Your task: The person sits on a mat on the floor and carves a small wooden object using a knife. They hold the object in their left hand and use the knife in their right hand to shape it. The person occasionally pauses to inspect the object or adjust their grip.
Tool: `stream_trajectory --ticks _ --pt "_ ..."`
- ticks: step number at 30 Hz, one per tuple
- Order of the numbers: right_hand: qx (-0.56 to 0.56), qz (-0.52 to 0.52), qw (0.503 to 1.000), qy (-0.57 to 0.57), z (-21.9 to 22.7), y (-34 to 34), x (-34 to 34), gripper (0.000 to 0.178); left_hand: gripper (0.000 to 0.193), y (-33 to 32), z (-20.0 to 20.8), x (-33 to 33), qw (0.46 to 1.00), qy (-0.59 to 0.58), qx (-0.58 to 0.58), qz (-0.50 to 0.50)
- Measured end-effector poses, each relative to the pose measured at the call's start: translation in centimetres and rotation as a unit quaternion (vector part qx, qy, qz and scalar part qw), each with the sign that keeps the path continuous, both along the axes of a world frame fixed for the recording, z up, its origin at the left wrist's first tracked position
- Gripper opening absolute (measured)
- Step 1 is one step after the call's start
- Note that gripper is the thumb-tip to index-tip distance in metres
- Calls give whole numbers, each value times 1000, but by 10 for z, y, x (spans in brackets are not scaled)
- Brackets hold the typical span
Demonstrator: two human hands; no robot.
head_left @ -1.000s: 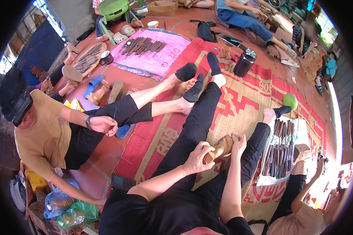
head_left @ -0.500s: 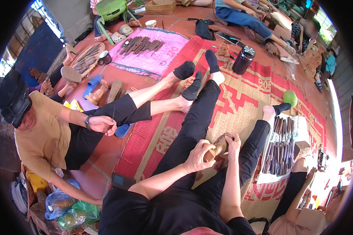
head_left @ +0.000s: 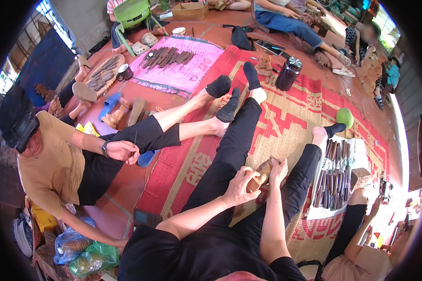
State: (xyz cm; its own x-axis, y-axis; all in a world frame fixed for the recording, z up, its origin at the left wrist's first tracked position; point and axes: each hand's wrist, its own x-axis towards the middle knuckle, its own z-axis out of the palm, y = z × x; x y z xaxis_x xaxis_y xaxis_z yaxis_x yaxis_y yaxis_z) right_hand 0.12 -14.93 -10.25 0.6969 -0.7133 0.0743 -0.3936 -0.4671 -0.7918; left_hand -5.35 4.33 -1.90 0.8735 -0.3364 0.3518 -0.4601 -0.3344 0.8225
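Between my legs I hold a small brown wood carving (head_left: 261, 179), tilted, with its flat pale base toward me. My left hand (head_left: 240, 187) is closed round the base end, the fingers curled over its near side. The fingers of my right hand (head_left: 279, 171) are pressed on the upper far end. Fine detail on the carving is too small to make out, and my fingers cover part of it. On the mat to my right, many dark-handled carving tools (head_left: 333, 173) lie in rows on a white cloth.
A red and tan woven mat (head_left: 286, 126) lies beneath me. On it stand a dark flask (head_left: 289, 74), a green round fruit (head_left: 344, 118) and a wooden block (head_left: 360, 178). A co-worker (head_left: 56, 159) sits close on my left, near plastic bags (head_left: 96, 256). More tools lie on a pink cloth (head_left: 192, 70).
The carving has turned slightly in my hands and sits a little further right. Both hands keep hold of it, and the view has shifted a little.
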Motion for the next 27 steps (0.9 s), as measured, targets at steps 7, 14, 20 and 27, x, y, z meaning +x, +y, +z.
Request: stream_trajectory --ticks 7,14,20,27 --pt "78 -23 995 -49 -22 -26 7 20 61 -4 6 2 1000 -3 14 -19" --pt "387 -9 905 -177 3 -27 -20 11 60 5 2 -3 1000 7 15 -14" --pt "279 93 946 -133 6 -8 -22 9 61 -1 5 0 1000 3 8 -13" --pt "45 -59 997 -38 -22 -25 9 22 60 -5 5 0 1000 8 12 -11"
